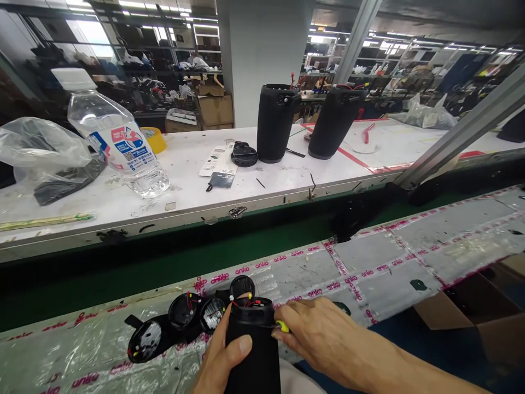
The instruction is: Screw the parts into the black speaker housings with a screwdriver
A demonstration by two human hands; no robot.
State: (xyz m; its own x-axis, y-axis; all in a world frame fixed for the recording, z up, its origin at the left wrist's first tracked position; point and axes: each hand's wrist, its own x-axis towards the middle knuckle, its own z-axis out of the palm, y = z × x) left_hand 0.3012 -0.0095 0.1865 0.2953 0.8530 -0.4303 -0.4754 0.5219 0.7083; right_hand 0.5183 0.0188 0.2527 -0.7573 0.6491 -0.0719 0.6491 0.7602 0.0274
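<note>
My left hand point(221, 358) is wrapped round a black, fabric-covered cylindrical speaker body point(254, 355), which stands upright at the bottom of the view. Red and black wires with small connectors point(251, 300) show in its open top. At the rim's right side, my right hand point(315, 334) is closed on a small yellow-ended tool point(282, 326), whose kind is mostly hidden by the fingers. Left of the speaker body lie several round black speaker end parts; one point(145, 339) has a strap, and another point(184, 311) has red wires.
Beyond a green conveyor belt point(262, 230), a white bench point(197, 205) bears a water bottle point(118, 142), yellow tape point(153, 140), and two more speaker bodies point(276, 126), one tilted. A metal post point(463, 126) slants down at right. A cardboard box point(455, 306) stands low right.
</note>
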